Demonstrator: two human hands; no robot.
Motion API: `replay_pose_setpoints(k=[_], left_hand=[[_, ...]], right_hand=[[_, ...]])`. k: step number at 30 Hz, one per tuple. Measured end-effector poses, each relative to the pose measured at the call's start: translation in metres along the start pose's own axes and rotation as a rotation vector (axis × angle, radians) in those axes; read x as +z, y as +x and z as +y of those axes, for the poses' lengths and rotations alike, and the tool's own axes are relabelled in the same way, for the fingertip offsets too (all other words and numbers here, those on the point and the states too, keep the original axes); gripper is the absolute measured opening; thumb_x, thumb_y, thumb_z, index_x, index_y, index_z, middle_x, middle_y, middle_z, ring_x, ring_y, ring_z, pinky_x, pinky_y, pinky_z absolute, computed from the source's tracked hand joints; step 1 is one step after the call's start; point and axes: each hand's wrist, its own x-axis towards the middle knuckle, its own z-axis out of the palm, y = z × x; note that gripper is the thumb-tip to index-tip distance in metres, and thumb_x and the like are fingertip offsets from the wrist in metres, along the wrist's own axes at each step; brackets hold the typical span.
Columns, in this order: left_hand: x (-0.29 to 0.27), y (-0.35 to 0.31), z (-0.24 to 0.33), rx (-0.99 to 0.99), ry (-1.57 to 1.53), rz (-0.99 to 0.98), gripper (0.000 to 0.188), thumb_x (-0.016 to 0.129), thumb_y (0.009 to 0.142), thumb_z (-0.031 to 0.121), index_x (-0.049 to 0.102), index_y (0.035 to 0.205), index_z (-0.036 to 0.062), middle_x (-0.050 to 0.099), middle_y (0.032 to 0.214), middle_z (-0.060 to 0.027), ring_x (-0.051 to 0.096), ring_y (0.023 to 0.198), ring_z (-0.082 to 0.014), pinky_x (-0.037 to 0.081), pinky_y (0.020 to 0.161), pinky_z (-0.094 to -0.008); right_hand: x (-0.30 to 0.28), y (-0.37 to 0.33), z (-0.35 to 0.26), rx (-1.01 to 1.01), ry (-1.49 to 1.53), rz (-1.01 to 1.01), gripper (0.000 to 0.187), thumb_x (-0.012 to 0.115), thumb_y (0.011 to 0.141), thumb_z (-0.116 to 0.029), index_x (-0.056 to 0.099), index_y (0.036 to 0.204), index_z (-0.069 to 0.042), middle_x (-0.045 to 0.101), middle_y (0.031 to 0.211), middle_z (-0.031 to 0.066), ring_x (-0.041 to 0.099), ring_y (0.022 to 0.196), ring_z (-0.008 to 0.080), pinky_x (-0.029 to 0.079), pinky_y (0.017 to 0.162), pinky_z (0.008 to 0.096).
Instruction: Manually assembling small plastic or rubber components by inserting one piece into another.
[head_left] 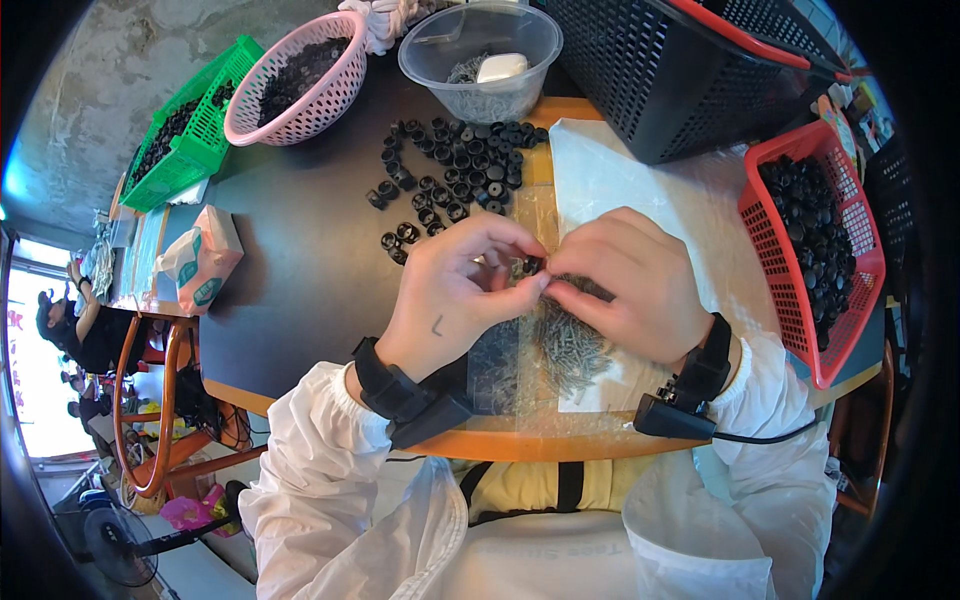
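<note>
Left hand [450, 290]: thumb and forefinger closed on a small dark rounded piece [530, 267], mostly covered by the fingers. Right hand [635, 285]: fingertips drawn in to meet the left's at the piece; cannot tell from here whether they grip it or pinch something finer. Both hands are raised over the near part of the table.

Step in hand, as I judge it: close two-handed fingertip work on one piece, perhaps pairing it with a bit of metal. The next move would call for a steady left pinch and a small, well-aimed push or turn from the right; a slip could drop the piece into the metal below.

Just below the fingers: a loose heap of thin silvery metal pins or screws [572, 355], partly over a white flat sheet [590, 165]. Beyond the left hand, a spread of short black hollow cylinders [455, 175] on the dark-topped table [290, 260], apart from the heap.

Farther out: a clear round plastic bowl [428, 75] holding more metal bits and a white block [502, 67]; a pink perforated plastic basket [338, 103] of dark pieces; a green slatted plastic basket [207, 135], likewise. Off right, a red perforated plastic basket [862, 325] of glossy black parts.
</note>
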Motion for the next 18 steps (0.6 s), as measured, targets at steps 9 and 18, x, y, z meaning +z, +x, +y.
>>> replay_pose_setpoints(k=[9,18], left_hand=[[-0.003,-0.001,0.000,0.026,0.118,0.015,0.017,0.074,0.076,0.001,0.065,0.091,0.0047,0.059,0.072,0.0028,0.046,0.058,-0.0020,0.038,0.053,-0.0178],[-0.003,-0.002,0.001,0.090,0.277,0.025,0.018,0.075,0.076,0.004,0.067,0.092,0.0074,0.058,0.067,0.0001,0.048,0.054,-0.0062,0.041,0.052,-0.0210]], right_hand=[[0.000,-0.004,0.005,0.066,0.039,-0.011,0.019,0.074,0.069,-0.007,0.065,0.085,-0.007,0.065,0.078,0.0062,0.063,0.072,0.0238,0.051,0.064,0.0335],[-0.002,0.001,0.012,0.172,-0.138,0.019,0.025,0.063,0.072,0.000,0.066,0.095,-0.008,0.065,0.088,0.0057,0.059,0.087,0.0266,0.049,0.075,0.0368]])
